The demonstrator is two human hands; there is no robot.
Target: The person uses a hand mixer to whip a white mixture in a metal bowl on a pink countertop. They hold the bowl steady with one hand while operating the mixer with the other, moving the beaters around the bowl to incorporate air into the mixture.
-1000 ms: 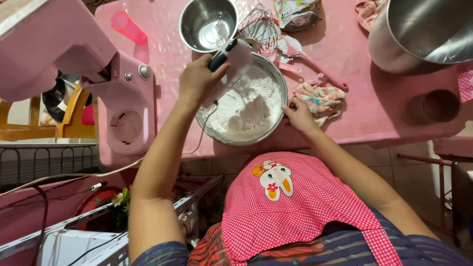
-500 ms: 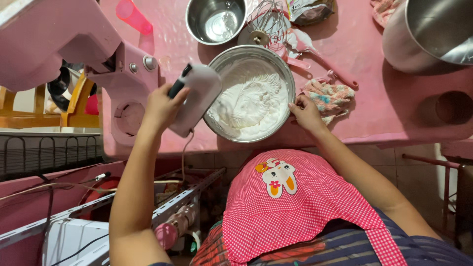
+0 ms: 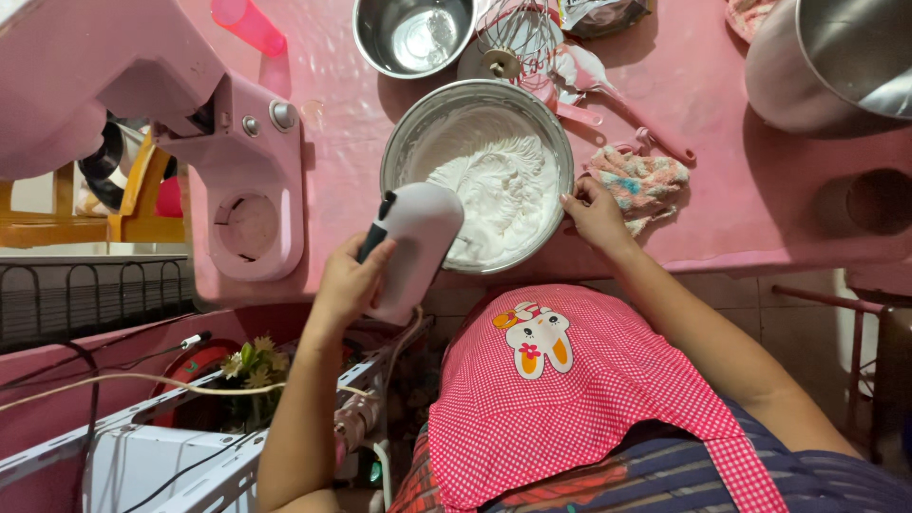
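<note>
Left hand (image 3: 350, 283): fingers wrapped round the handle of a white hand mixer (image 3: 410, 242), gripping it firmly; the mixer sits at 7 o'clock of the bowl, its front end over the rim.
Right hand (image 3: 594, 211): fingers curled, tips touching the bowl's outer rim at 3 o'clock; thumb side hidden, so whether it pinches the rim cannot be told.
Bowl (image 3: 404, 142): steel, round, on the pink counter (image 3: 731, 190) near its front edge, straight ahead of the person.
Cream (image 3: 494, 185): white, whipped, ridged; fills most of the bowl, heaped toward the right half.
Beaters: not clearly visible; only a thin metal part shows at the mixer's front, at the cream's edge.
Small bowl (image 3: 414, 36): steel, at 12 o'clock of the main bowl, just apart from it.
Whisk (image 3: 513, 38): wire attachment lying at 1 o'clock, near the bowl rim.
Cloth (image 3: 638, 182): patterned, crumpled, at 3 o'clock, just beside the right hand.
Stand mixer (image 3: 247, 190): pink, at 9 o'clock, head tilted up.
Large pot (image 3: 836, 62): steel, at 2 o'clock, well apart.
Apron (image 3: 570, 380): red checked, rabbit patch, at 6 o'clock.
</note>
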